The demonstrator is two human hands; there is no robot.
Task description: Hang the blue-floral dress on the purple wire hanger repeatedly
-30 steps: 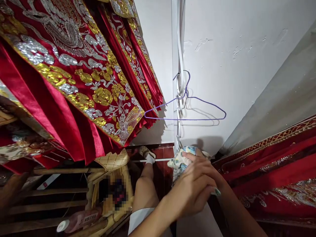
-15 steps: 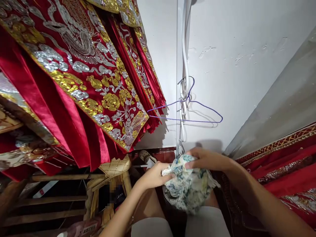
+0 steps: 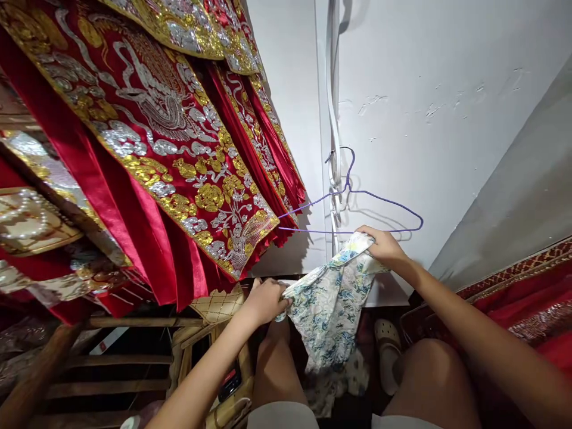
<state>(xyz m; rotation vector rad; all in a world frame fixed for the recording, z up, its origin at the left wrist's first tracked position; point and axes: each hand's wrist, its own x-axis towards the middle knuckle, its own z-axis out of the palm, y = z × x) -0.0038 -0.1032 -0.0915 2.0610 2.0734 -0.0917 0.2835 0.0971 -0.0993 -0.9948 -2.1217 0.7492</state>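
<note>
I hold a white garment with a blue and green flower print (image 3: 328, 304) stretched between both hands, and it hangs down over my knees. My left hand (image 3: 263, 301) is closed on its lower left edge. My right hand (image 3: 383, 245) is closed on its upper corner, raised close under the bottom wire of a purple wire hanger (image 3: 357, 208). The hanger hangs on a white strap (image 3: 331, 107) against the white wall (image 3: 424, 89).
Red embroidered cloths with gold and silver patterns (image 3: 156, 155) hang at the left, reaching close to the hanger. More red embroidered fabric (image 3: 527, 298) lies at the right. A wooden rack (image 3: 111, 351) and a woven item (image 3: 217, 307) stand below left. My sandalled foot (image 3: 388, 345) rests on the floor.
The crumpled garment has been pulled open and lifted. My right hand has risen with its corner up to the hanger, and my left hand has moved slightly down and left.
</note>
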